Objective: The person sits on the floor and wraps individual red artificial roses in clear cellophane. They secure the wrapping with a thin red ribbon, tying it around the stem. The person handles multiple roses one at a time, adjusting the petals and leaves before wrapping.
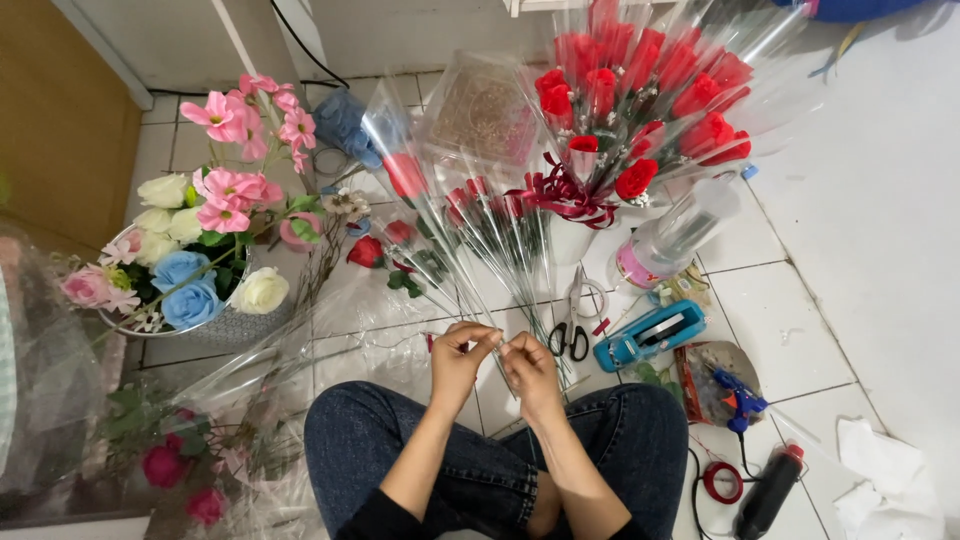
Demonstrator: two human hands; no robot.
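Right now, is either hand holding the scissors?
No. The scissors lie on the floor tiles, while both the left hand and right hand pinch a thin stem.

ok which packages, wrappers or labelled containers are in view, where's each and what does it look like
Clear cellophane sleeves around single red roses, fanned on the tiles ahead of both hands.
Clear plastic jar with a pink label band, lying tilted right of the white vase.
Blue tape dispenser, oblong, right of the scissors.
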